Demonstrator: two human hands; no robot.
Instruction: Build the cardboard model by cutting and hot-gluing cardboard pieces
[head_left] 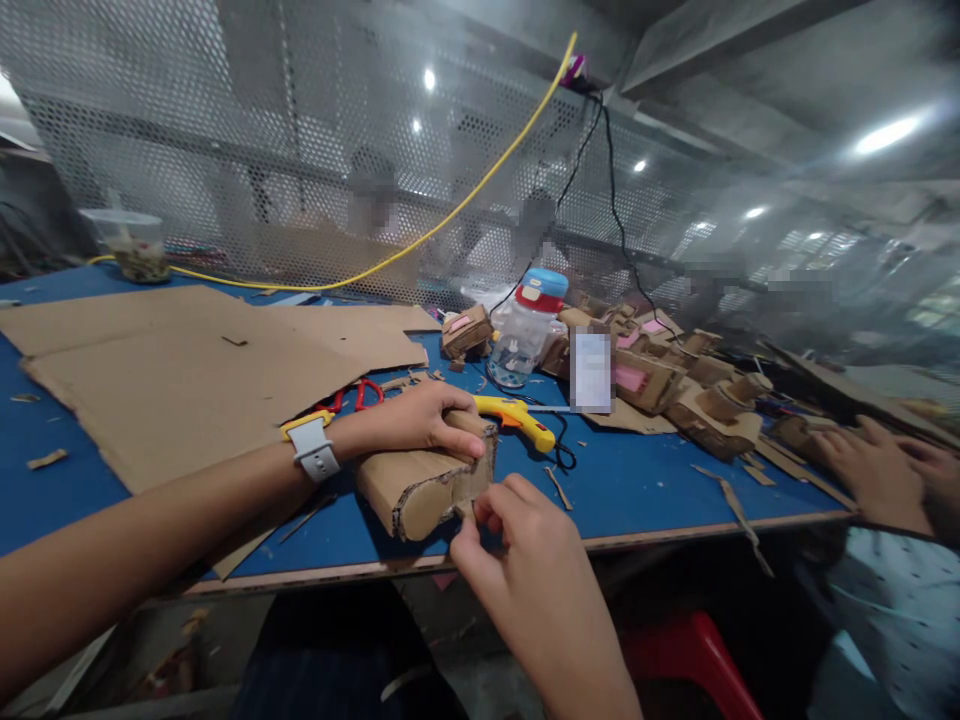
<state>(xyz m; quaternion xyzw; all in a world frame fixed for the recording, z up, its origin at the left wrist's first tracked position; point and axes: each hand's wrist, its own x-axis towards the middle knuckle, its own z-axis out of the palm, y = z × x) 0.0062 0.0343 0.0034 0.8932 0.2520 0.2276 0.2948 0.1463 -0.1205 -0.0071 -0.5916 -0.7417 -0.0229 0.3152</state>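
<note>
A brown cardboard piece (420, 475), built up with curved sides and a rounded end, rests near the front edge of the blue table. Over its top lies my left hand (435, 420), its thumb and fingers closed round the upper part. My right hand (517, 545) pinches at the near right edge of the same piece, thumb and fingertips together on a small cardboard flap. Just behind my left hand is a yellow hot glue gun (517, 415) with a glue stick in its back. Red-handled scissors (360, 395) lie partly under the cardboard sheet.
A large flat cardboard sheet (187, 360) covers the table's left. A clear bottle with a blue lid (544, 285) stands behind, beside several cardboard constructions (652, 375). A plastic cup (139, 245) sits back left. At the right, a co-worker's hands (874, 470) work on cardboard. A yellow cable (450, 220) hangs across.
</note>
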